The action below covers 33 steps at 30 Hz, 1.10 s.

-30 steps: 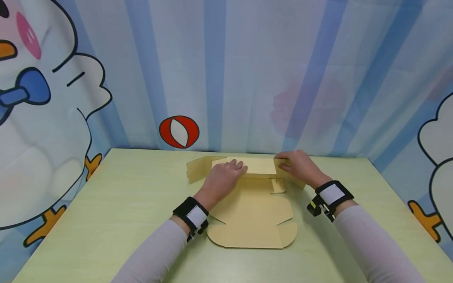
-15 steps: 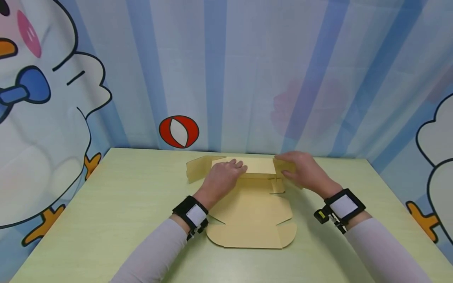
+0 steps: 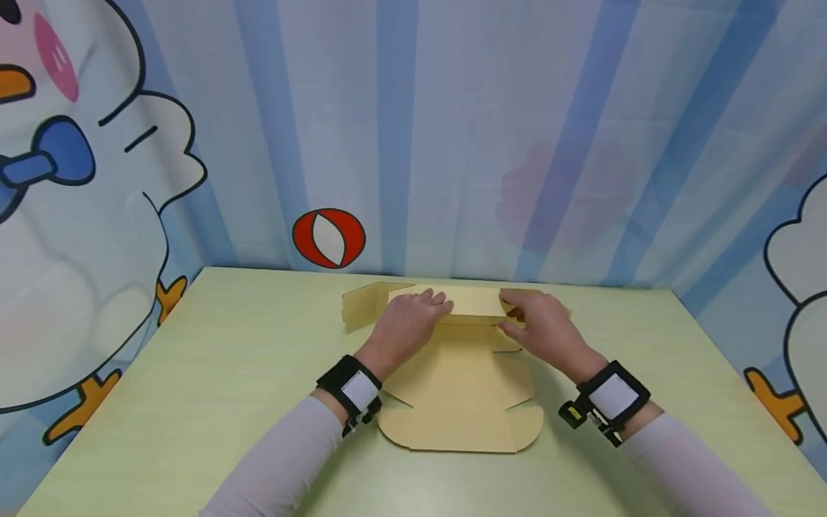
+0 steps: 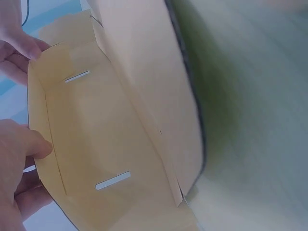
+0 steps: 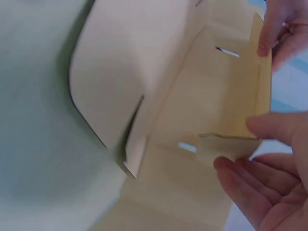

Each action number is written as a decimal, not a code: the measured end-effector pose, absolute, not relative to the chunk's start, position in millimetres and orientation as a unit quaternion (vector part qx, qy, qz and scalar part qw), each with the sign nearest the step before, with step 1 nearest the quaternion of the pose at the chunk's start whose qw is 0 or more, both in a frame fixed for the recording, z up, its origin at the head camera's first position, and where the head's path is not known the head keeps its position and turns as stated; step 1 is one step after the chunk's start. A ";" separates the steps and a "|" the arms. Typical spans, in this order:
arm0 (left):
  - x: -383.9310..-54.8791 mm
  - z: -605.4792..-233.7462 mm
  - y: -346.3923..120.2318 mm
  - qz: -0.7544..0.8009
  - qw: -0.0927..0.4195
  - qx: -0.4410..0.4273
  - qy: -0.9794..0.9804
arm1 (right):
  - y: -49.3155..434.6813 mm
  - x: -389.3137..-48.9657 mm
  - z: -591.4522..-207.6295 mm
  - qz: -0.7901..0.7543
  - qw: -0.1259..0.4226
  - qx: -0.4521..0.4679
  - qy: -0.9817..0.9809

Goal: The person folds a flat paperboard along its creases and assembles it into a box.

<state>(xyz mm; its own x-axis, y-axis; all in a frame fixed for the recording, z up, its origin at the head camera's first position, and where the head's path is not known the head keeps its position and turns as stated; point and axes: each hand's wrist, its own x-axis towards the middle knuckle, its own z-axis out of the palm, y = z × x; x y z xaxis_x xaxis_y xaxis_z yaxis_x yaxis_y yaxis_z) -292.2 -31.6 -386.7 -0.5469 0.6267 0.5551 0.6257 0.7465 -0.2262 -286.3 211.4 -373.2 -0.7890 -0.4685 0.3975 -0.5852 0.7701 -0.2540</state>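
A tan cardboard box blank (image 3: 461, 388), partly folded, lies on the table with its far wall raised and bent over at the top. My left hand (image 3: 407, 327) grips the folded top strip of that wall, thumb (image 4: 41, 146) on the inner side and fingers behind. At the wall's right end my right hand (image 3: 549, 334) pinches a small flap (image 5: 228, 148) that is turned inward, thumb above and fingers below it. Two narrow slots show in the panel below: one slot (image 4: 113, 180) near my left hand, another slot (image 5: 187, 147) beside the pinched flap.
A left side flap (image 3: 368, 305) sticks outward from the raised wall. The rounded near flap (image 3: 459, 431) lies flat on the pale green table (image 3: 226, 402). Behind the table hangs a striped blue curtain (image 3: 439, 143) with cartoon prints.
My right hand has shifted from the outer edge of the right flap to its inner corner, and the small flap is now bent inward. My left hand keeps its hold.
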 end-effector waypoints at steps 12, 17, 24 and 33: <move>-293.0 -384.4 -30.3 0.002 0.308 -0.357 -0.882 | 201.2 -281.7 -385.2 0.312 0.167 0.205 -0.912; -292.6 -384.8 -31.1 -0.002 0.304 -0.356 -0.884 | 198.8 -280.5 -386.1 0.343 0.155 0.183 -0.908; -292.3 -384.6 -31.3 -0.010 0.309 -0.358 -0.881 | 196.4 -279.9 -387.9 0.380 0.153 0.167 -0.897; -292.5 -384.8 -31.7 -0.002 0.311 -0.355 -0.882 | 195.6 -282.0 -389.8 0.491 0.090 0.131 -0.856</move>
